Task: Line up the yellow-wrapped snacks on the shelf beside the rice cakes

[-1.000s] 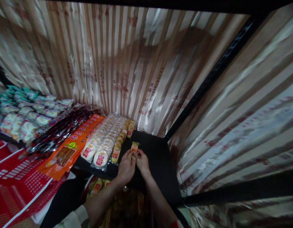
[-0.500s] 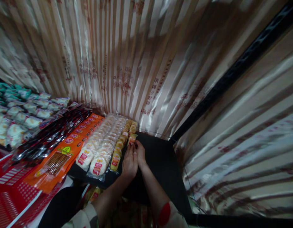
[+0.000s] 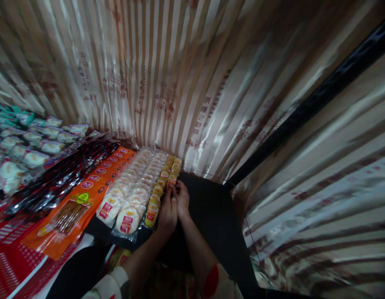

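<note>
My left hand (image 3: pixel 168 212) and my right hand (image 3: pixel 182 201) meet at the near end of a short row of yellow snack packets (image 3: pixel 176 164). The fingers of both hands are closed at the front packet (image 3: pixel 171 180), which has a red-orange label. Just left of my left hand lies a longer row of the same yellow packets (image 3: pixel 152 211). Beyond it are two rows of clear-wrapped round white crackers (image 3: pixel 127 220) with red labels.
Orange bags of brown sticks (image 3: pixel 70 214) and dark shiny packs (image 3: pixel 67 174) lie to the left, with white packets (image 3: pixel 35 158) further off. A red basket (image 3: pixel 16 257) stands at lower left. Bare black shelf (image 3: pixel 211 216) spreads right, near a black post (image 3: pixel 282 133) and striped curtain (image 3: pixel 167 74).
My view has shifted slightly. Both hands remain at the front yellow packet; the right hand's fingers are a little more bent and raised beside it.
</note>
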Demonstrator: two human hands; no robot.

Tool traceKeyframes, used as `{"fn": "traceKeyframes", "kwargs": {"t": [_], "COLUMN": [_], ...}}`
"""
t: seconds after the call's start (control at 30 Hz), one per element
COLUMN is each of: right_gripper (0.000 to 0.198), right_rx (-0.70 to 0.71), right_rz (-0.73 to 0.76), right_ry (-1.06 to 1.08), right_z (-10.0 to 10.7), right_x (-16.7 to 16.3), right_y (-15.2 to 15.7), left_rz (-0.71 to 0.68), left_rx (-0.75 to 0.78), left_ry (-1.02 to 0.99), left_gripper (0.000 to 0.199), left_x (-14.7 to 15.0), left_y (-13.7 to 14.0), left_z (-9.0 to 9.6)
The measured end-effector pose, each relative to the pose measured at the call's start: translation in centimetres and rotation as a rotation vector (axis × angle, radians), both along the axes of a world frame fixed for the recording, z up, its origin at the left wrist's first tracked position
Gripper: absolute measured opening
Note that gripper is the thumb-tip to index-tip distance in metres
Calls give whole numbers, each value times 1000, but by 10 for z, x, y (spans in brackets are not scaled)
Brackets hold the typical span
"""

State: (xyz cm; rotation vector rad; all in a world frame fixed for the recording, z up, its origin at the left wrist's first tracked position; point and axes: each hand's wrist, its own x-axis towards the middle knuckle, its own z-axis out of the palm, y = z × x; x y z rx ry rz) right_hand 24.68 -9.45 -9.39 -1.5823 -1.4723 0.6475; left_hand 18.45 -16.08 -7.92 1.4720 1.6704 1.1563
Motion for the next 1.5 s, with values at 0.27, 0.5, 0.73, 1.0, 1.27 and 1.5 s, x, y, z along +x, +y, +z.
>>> {"fn": "traceKeyframes", "kwargs": {"t": [0.27,0.5,0.73,1.0,1.27,1.5], "right_gripper": [43,42,28,28,39,37], "right_rx": [30,16,13,110,153,15], "right_rz": [22,48,15,76,32,151], "right_ry": [25,-39,-19,50,102,176], "right_z": [-4,-6,-7,5,2,-1], "right_x": [-1,-2,0,9,30,19], "right_y": [-2,-1,-5,-13,-78,-184], "left_rz": [18,-6,5,-24,-129,-211], "left_rx": [40,34,6,94,329,427], "left_ry": [-11,7,28,113,288,279], "left_gripper": [50,52,49,48,37,34], "left_x": [1,1,2,0,6,-16], "left_y": [1,3,2,-6,-48,-154], "left_z": [-8,-11,-10,-3,6,-1]}}
